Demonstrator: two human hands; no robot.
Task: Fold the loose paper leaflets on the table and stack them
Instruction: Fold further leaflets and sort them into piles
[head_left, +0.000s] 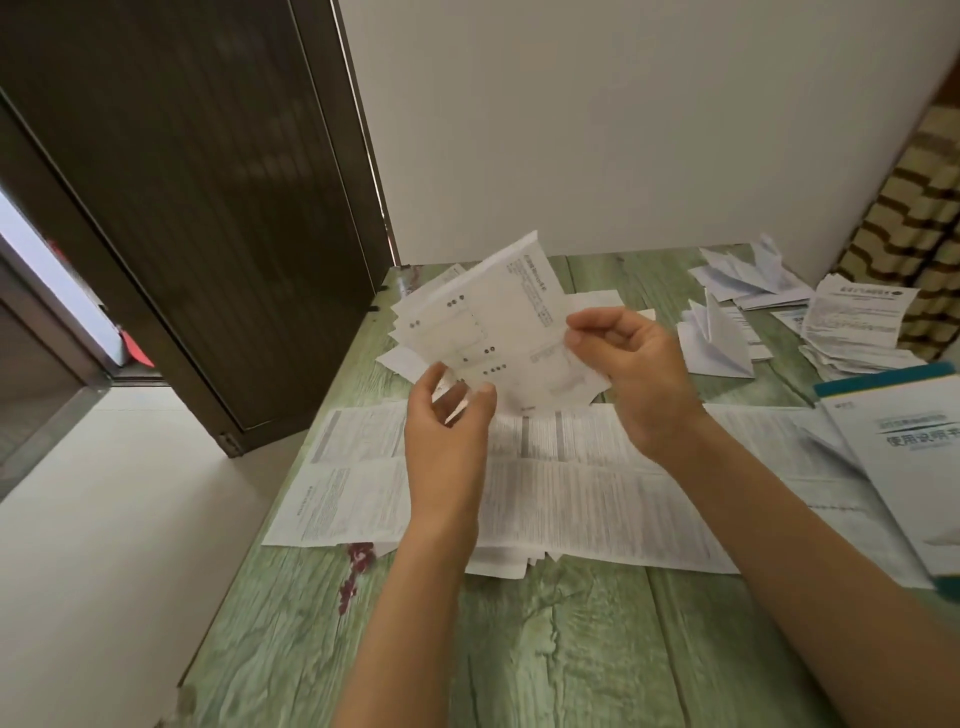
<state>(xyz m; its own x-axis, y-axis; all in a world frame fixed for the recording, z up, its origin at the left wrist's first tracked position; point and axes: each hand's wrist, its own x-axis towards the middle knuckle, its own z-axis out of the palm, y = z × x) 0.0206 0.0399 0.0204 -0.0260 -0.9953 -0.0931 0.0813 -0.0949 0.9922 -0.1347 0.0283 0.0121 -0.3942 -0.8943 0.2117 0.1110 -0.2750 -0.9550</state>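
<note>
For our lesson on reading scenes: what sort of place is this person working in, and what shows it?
Probably a room in a home: a green table against a white wall, a patterned curtain at the right, a dark door at the left.

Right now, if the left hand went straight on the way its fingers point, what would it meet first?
The leaflet pinched by the right hand: the left hand seems to have its fingertips at that sheet's lower edge, though depth is unclear.
</note>
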